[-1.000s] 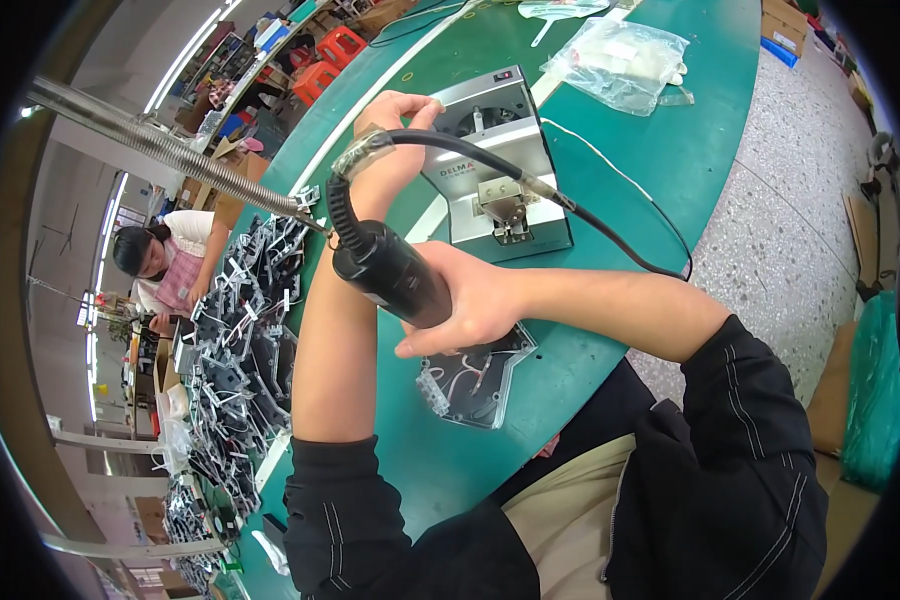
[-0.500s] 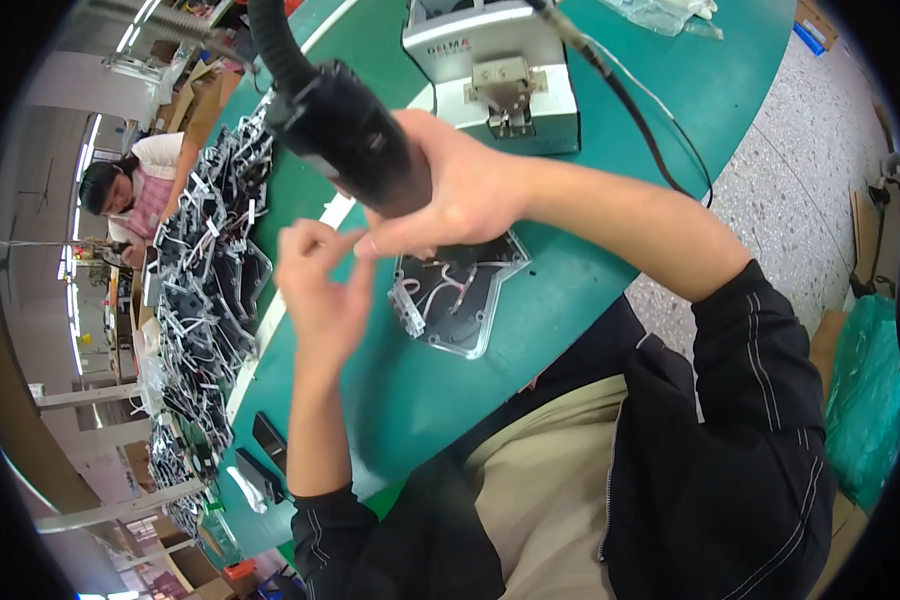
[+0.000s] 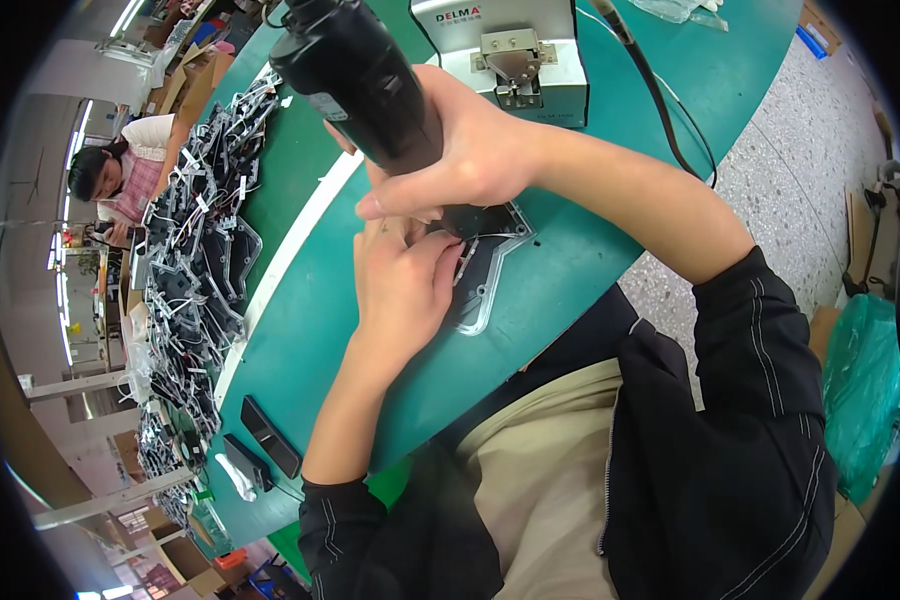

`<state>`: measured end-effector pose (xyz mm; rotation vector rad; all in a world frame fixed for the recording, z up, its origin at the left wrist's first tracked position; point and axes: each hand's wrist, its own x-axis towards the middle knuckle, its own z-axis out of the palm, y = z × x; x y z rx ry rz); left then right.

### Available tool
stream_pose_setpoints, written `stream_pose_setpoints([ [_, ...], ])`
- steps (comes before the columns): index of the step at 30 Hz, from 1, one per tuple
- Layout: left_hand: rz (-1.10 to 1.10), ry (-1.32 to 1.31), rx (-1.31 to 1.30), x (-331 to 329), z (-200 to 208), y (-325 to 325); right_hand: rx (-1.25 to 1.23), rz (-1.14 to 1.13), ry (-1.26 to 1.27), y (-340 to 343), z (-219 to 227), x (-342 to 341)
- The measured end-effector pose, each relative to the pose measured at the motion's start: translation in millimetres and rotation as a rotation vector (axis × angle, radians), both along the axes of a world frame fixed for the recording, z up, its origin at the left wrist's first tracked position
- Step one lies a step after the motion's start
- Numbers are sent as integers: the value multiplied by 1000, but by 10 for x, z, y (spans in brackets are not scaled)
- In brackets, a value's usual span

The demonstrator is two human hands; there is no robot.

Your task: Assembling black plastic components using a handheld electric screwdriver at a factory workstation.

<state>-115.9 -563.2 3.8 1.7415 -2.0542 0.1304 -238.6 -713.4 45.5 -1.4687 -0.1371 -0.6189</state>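
Observation:
My right hand (image 3: pixel 465 150) is wrapped round a thick black electric screwdriver (image 3: pixel 360 85), which is held tilted over the work with its lower end hidden by my hands. Under it on the green table lies a dark, angular plastic panel (image 3: pixel 485 275) with a clear rim and a light wire on it. My left hand (image 3: pixel 400 265) rests over the panel's left part, just below the right hand. Its fingers are curled and thumb and fingertips come together at the panel; what they pinch, if anything, is hidden.
A white and black screw feeder (image 3: pixel 515 60) stands beyond my hands, with a dark cable (image 3: pixel 660 100) to its right. A long heap of similar panels with wires (image 3: pixel 205 220) lines the left. Two black flat objects (image 3: pixel 270 435) lie nearer. A co-worker (image 3: pixel 120 180) sits far left.
My left hand has moved right and down onto the panel, from raised beside the screwdriver. The screwdriver and right hand have risen slightly in the picture; the view has shifted a little.

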Motion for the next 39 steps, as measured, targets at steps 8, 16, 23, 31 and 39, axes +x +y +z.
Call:
stream_pose_setpoints([
  [8, -16, 173, 75, 68, -84, 1, -41, -62, -33, -18, -50, 45],
  [16, -85, 411, 259, 278, -70, 38, -157, -128, -58, 111, -9, 66],
  [23, -138, 359, 141, 388, -52, 147, -163, -199, -178, 244, -121, 17],
  [31, -148, 166, 42, 350, -95, 561, 24, -310, -89, 272, -61, -98],
  [39, -130, 143, 24, 395, -244, 730, 103, -486, -439, -99, 633, -560],
])
